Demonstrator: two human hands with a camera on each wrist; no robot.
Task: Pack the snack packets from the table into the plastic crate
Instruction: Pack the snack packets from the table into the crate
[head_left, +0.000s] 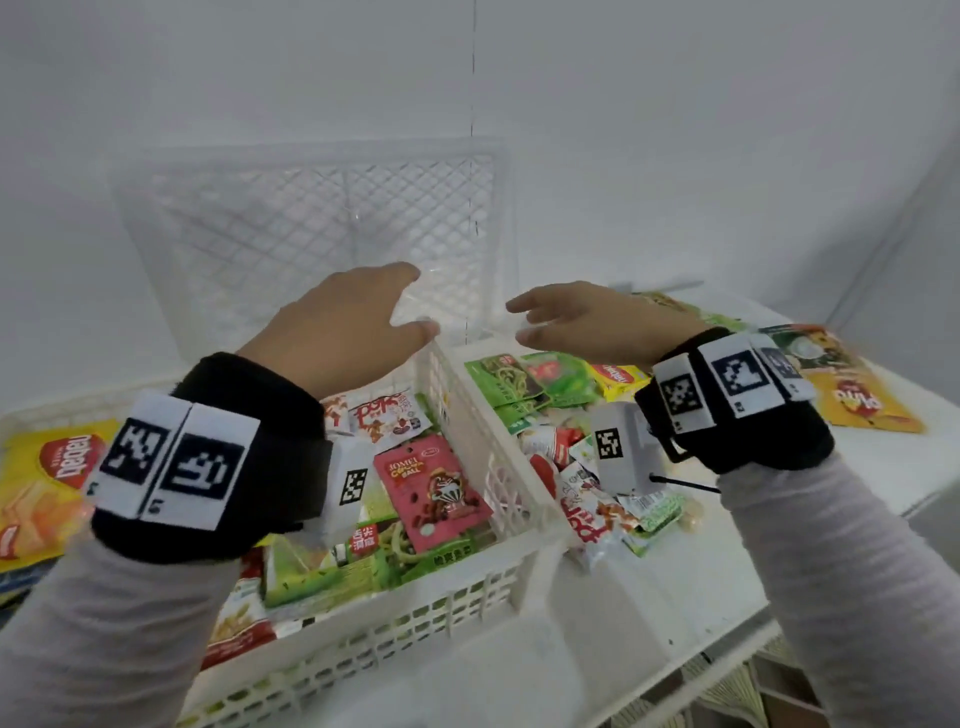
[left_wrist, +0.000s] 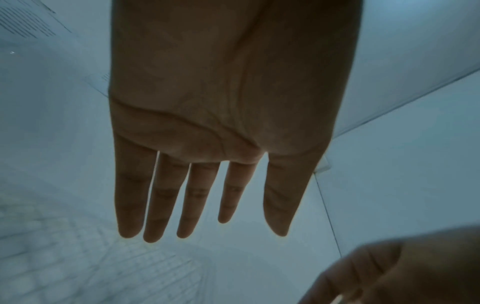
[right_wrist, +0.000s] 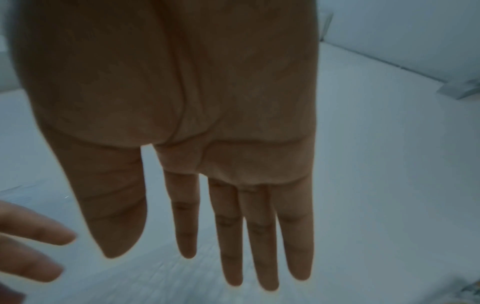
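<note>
White counter (head_left: 597, 613) carries the plastic crate (head_left: 395, 618), part-filled with snack packets (head_left: 434, 491); more packets (head_left: 524, 384) lie right of it. Left hand (head_left: 343, 322) and right hand (head_left: 597, 317) hover above, fingers straight, holding nothing.

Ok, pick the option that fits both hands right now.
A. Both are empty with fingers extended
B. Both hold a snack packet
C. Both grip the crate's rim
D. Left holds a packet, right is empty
A: the left hand and the right hand show bare palms and straight fingers in the wrist views, and in the head view they hover above the white crate without touching it.
</note>
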